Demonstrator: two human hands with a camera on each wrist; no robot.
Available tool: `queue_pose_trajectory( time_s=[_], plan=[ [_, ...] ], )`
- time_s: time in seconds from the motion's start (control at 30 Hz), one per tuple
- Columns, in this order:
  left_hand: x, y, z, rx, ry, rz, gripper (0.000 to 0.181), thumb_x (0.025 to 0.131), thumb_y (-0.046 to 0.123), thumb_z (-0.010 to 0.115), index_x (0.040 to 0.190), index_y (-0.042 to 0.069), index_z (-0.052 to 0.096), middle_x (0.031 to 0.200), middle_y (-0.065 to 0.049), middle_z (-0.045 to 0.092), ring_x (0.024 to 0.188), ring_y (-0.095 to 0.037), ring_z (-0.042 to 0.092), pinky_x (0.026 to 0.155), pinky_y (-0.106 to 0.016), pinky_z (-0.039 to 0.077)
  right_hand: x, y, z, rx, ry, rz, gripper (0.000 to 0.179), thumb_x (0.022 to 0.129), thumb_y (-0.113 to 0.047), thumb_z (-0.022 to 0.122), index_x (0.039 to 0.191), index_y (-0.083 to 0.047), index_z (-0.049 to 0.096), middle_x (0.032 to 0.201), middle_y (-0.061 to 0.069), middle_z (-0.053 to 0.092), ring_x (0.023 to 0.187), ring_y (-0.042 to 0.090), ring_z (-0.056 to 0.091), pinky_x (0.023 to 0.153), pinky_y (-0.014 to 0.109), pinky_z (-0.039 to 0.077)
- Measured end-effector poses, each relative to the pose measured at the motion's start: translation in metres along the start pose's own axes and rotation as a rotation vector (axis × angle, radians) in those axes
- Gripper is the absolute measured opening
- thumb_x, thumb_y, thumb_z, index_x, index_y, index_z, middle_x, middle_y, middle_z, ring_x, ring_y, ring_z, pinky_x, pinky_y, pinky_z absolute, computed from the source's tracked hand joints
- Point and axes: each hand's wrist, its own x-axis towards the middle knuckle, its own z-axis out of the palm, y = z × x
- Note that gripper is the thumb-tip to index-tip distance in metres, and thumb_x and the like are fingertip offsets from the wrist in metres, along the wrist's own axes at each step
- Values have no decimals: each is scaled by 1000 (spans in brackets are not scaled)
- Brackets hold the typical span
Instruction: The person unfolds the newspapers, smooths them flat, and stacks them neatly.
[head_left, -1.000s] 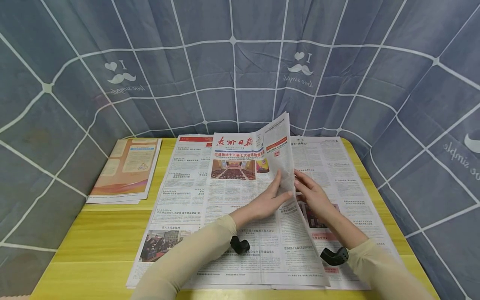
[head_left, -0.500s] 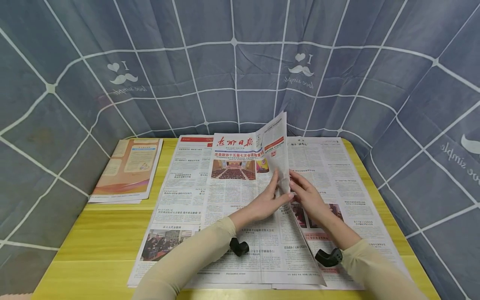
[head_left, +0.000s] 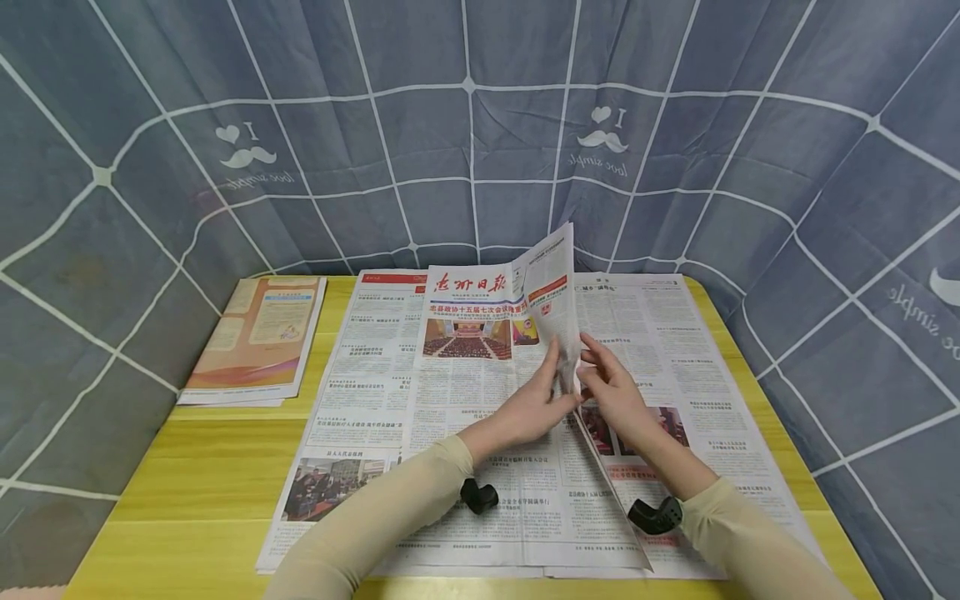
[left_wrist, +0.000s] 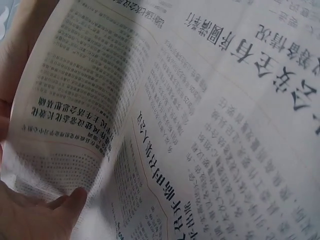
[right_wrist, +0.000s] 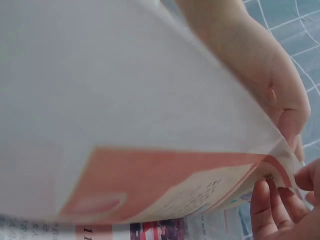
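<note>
A newspaper (head_left: 480, 467) with a red masthead lies open-spread on top of other newspaper sheets. Its right-hand page (head_left: 555, 258) is lifted and curves upward. My left hand (head_left: 528, 408) touches the front of that page, index finger and thumb spread, with the thumb tip at the page edge. Thumb and fingertips of my right hand (head_left: 615, 392) pinch the same edge from the other side. In the right wrist view, the right fingertips (right_wrist: 272, 205) meet the page edge beside an orange printed block, with the left hand (right_wrist: 277, 80) partly hidden behind the page.
Beneath lie wider newspaper sheets (head_left: 705, 392) across the yellow wooden table (head_left: 195, 500). A folded orange-and-white printed paper stack (head_left: 255, 342) sits at the back left. Grey-blue checked cloth (head_left: 420, 125) surrounds the back and sides.
The lifted page has swung slightly left and stands more upright. My right hand has shifted a little left with its edge; the left hand has barely moved.
</note>
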Motion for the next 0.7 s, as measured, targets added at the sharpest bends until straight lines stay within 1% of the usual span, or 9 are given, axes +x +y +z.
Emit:
queue_pose_trajectory(
  time_s=[0.07, 0.17, 0.27, 0.37, 0.4, 0.47, 0.53, 0.63, 0.7],
  plan=[
    [0, 2, 1, 73, 29, 34, 90, 101, 33, 49, 163, 23, -15, 171, -6, 0, 154, -20, 14, 121, -37, 24, 0, -1, 1, -51, 15, -23, 61, 110, -16, 48, 165, -22, 23, 153, 20, 39, 107, 27, 54, 77, 32, 55],
    [0, 5, 2, 174, 67, 75, 86, 99, 20, 44, 164, 21, -12, 171, -11, -3, 154, -22, 14, 119, -38, 29, -1, 0, 1, -99, 32, -67, 61, 110, -14, 47, 165, -22, 23, 153, 20, 40, 102, 29, 55, 74, 38, 55],
    [-1, 6, 1, 263, 99, 88, 82, 99, 13, 41, 166, 25, -5, 170, -17, -2, 151, -30, 26, 110, -42, 42, -1, 1, 1, -146, 43, -98, 59, 110, -12, 45, 165, -20, 24, 155, 19, 39, 106, 30, 54, 73, 39, 53],
    [-2, 8, 1, 346, 107, 93, 77, 101, 12, 40, 166, 27, 2, 170, -19, -1, 144, -36, 38, 99, -42, 52, -2, 3, 0, -190, 58, -102, 57, 110, -12, 44, 164, -20, 28, 157, 16, 38, 115, 29, 53, 79, 38, 50],
    [-2, 8, 0, 374, 105, 98, 76, 102, 12, 40, 167, 27, 3, 170, -19, -1, 143, -36, 39, 96, -42, 53, -2, 4, -1, -203, 61, -100, 56, 110, -13, 43, 164, -20, 29, 157, 15, 38, 117, 29, 53, 81, 40, 49],
    [-3, 8, 0, 427, 97, 111, 72, 104, 12, 40, 167, 24, 7, 170, -19, 0, 143, -37, 40, 96, -41, 54, -3, 4, -1, -224, 70, -102, 55, 111, -13, 43, 164, -20, 30, 158, 14, 38, 121, 30, 52, 86, 44, 48],
    [-4, 7, -1, 475, 87, 127, 69, 105, 12, 40, 167, 19, 10, 169, -20, 1, 143, -36, 40, 95, -40, 54, -3, 4, -2, -234, 74, -105, 54, 111, -14, 42, 164, -19, 30, 159, 14, 37, 123, 32, 50, 88, 47, 47],
    [-6, 7, -2, 516, 77, 124, 67, 106, 11, 41, 166, 11, 11, 169, -19, 2, 144, -35, 39, 101, -39, 50, -4, 5, -2, -248, 73, -110, 53, 112, -17, 41, 164, -20, 30, 158, 15, 37, 119, 35, 51, 84, 49, 51],
    [-8, 7, -3, 511, 75, 100, 67, 106, 12, 40, 165, 8, 9, 170, -16, 1, 146, -32, 37, 106, -38, 47, -7, 2, -1, -253, 68, -106, 53, 112, -17, 40, 164, -17, 29, 158, 18, 36, 118, 38, 53, 81, 52, 53]
  ],
)
